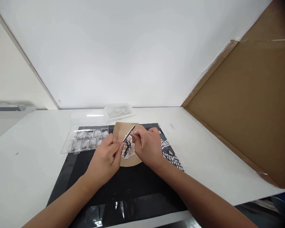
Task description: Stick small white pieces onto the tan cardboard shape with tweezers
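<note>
Your two hands meet over the brown card on the black mat, and everything turns on the slim tweezers between them. Your right hand has them pinched near the upper end, fingers drawn together around the shaft. Their long axis runs on a slant: the top leans up and to the right, the tips come down and to the left toward your left hand. So the working end lies just left of and below your right grip, right beside the fingertips of the left.

Your left grip is closed too, thumb and forefinger pressed together at the point where the tweezer tips arrive. I can't tell whether a small piece sits between those fingers; it's too small to see. Just below that meeting point, a little heap of pale and dark bits lies on the card, nearly touching both hands.

The left hand is nearer to the clear compartment tray, which sits on the far left part of the mat. The shallow clear tub stands farther back on the white worktop, well apart from either hand. A sheet of small white squares lies just right of your right wrist.
</note>
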Action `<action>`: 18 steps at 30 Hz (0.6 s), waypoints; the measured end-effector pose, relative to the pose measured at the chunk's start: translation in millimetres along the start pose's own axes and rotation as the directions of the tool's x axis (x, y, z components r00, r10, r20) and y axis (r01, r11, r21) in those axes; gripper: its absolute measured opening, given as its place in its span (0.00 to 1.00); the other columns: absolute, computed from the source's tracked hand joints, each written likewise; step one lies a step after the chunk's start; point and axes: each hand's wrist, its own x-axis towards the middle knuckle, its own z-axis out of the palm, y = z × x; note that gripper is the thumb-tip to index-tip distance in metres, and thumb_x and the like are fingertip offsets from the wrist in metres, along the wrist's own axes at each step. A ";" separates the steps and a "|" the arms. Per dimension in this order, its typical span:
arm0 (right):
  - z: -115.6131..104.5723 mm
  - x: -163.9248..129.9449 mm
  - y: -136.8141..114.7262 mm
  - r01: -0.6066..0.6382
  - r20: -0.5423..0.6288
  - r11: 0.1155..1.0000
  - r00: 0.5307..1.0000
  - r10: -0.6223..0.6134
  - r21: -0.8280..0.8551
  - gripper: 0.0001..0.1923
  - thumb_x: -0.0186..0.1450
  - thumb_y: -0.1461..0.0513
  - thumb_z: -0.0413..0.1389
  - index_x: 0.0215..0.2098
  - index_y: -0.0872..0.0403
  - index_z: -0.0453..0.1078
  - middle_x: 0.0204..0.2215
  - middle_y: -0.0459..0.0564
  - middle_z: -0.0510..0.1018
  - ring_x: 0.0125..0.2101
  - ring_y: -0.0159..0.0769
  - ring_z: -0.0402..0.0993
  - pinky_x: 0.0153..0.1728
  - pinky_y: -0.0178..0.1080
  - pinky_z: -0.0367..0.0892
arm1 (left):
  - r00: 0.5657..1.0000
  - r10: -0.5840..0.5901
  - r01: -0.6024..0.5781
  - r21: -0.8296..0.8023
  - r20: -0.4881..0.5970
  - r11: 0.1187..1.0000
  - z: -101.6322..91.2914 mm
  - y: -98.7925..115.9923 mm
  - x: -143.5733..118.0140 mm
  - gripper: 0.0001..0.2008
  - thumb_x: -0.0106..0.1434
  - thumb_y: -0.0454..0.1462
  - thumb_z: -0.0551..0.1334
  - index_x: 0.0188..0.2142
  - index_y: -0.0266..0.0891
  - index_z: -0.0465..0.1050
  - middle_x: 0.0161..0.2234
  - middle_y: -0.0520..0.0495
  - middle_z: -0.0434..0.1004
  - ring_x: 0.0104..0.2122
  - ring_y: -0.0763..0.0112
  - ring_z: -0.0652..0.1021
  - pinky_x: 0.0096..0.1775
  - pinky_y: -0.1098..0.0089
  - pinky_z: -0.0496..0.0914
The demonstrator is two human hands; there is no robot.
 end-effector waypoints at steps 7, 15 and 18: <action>-0.2 1.3 0.0 -0.024 0.011 1.000 1.000 0.024 0.006 0.11 0.70 0.64 0.51 0.29 0.52 0.64 0.21 0.42 0.77 0.19 0.31 0.65 0.37 0.41 0.50 | 1.000 -0.014 0.013 0.006 0.011 1.000 2.9 -4.1 -1.3 0.15 0.72 0.32 0.55 0.27 0.36 0.66 0.29 0.51 0.58 0.29 0.73 0.66 0.33 0.69 0.64; -0.5 -0.2 3.0 -0.032 0.028 0.999 0.999 0.032 0.018 0.11 0.70 0.66 0.50 0.29 0.52 0.65 0.21 0.42 0.77 0.19 0.32 0.66 0.36 0.42 0.50 | 0.999 -0.024 0.024 -0.003 0.030 1.000 2.1 0.6 -0.8 0.14 0.72 0.31 0.55 0.29 0.37 0.69 0.30 0.50 0.60 0.29 0.73 0.67 0.31 0.70 0.64; 0.8 -1.7 0.9 0.006 0.032 0.999 0.999 -0.008 0.044 0.11 0.70 0.65 0.51 0.29 0.52 0.65 0.21 0.42 0.78 0.20 0.33 0.68 0.36 0.41 0.50 | 0.999 -0.023 0.023 -0.008 0.033 1.000 2.2 0.0 -0.8 0.13 0.72 0.31 0.54 0.29 0.37 0.69 0.30 0.50 0.61 0.29 0.72 0.68 0.31 0.70 0.65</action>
